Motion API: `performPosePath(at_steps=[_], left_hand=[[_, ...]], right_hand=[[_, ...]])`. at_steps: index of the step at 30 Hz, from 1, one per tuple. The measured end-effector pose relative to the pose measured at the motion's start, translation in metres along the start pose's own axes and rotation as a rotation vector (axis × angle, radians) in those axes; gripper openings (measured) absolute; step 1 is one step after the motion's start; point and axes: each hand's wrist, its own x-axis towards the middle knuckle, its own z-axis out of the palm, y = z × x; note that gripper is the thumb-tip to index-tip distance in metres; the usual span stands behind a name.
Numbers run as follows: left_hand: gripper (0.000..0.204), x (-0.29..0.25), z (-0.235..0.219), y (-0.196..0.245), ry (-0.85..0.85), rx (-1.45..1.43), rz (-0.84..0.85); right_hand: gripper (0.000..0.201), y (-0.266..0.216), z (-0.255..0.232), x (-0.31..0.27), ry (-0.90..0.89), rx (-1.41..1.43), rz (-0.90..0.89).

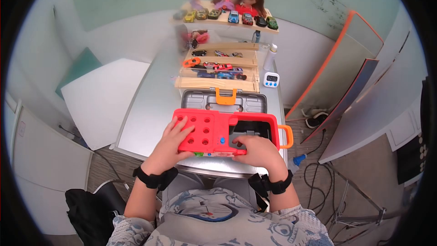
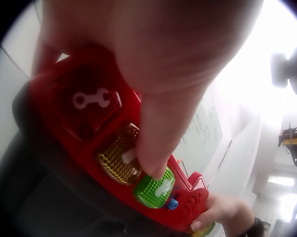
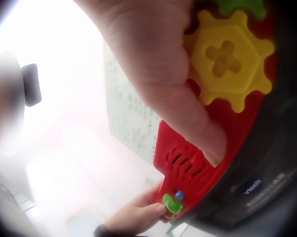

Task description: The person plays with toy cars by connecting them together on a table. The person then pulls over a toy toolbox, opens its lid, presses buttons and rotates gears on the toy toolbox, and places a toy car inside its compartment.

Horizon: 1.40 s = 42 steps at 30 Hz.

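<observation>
A red toy toolbox top (image 1: 217,127), with round holes on its left part and a dark opening on its right, lies across the table's near side. My left hand (image 1: 167,149) grips its left front corner, fingers spread on the holed panel. In the left wrist view the thumb (image 2: 160,133) touches the green button (image 2: 157,191). My right hand (image 1: 261,151) holds the front wall near the opening, with fingers inside. In the right wrist view, its thumb (image 3: 202,133) presses the red front below a yellow gear (image 3: 229,61).
Behind the toolbox are a grey lid (image 1: 195,101) with an orange clasp (image 1: 226,99) and wooden racks (image 1: 223,84) of toy cars. A white timer (image 1: 271,79) and a white bottle (image 1: 270,57) stand right of the racks. An orange handle (image 1: 287,136) sticks out on the right.
</observation>
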Motion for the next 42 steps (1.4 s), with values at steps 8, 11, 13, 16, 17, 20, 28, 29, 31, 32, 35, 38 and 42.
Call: performPosePath(at_steps=[8,11,13,16,17,20,28,29,31,32,35,38,42], left_hand=[[0.074,0.002,-0.005,0.009,-0.06,0.034,-0.059],[0.075,0.003,-0.007,0.012,-0.084,0.047,-0.081],[0.076,0.004,-0.008,0.014,-0.094,0.053,-0.075],[0.076,0.004,-0.008,0.014,-0.093,0.022,-0.094],[0.076,0.004,-0.007,0.015,-0.091,0.022,-0.087],[0.078,0.004,-0.009,0.018,-0.127,0.133,-0.137],[0.08,0.001,0.0,0.021,-0.046,0.291,-0.144],[0.08,0.0,0.001,0.021,-0.045,0.288,-0.142],[0.08,0.0,0.002,0.021,-0.023,0.326,-0.135],[0.08,0.0,0.003,0.02,-0.016,0.328,-0.135],[0.08,-0.001,0.005,0.017,0.008,0.342,-0.126],[0.081,-0.001,0.006,0.017,0.028,0.352,-0.109],[0.081,0.0,0.006,0.019,0.029,0.345,-0.122]], right_hand=[[0.041,0.001,-0.001,-0.001,0.003,-0.03,-0.049],[0.041,0.002,-0.001,-0.001,-0.012,-0.027,-0.055],[0.042,0.002,-0.003,0.0,-0.021,-0.037,-0.053],[0.041,0.003,-0.003,-0.001,-0.047,-0.023,-0.069],[0.041,0.004,-0.003,-0.001,-0.041,-0.026,-0.066],[0.041,0.003,-0.004,0.0,-0.08,-0.014,-0.06],[0.042,0.006,-0.002,0.002,-0.104,0.031,-0.058],[0.042,0.006,-0.002,0.002,-0.097,0.033,-0.054],[0.043,0.005,-0.001,0.002,-0.105,0.034,-0.035],[0.043,0.003,-0.002,0.001,-0.098,0.03,-0.024],[0.045,0.002,-0.004,0.002,-0.092,0.033,-0.017],[0.047,0.002,-0.003,0.002,-0.088,0.038,-0.018],[0.046,0.001,-0.004,0.002,-0.084,0.027,-0.014]])
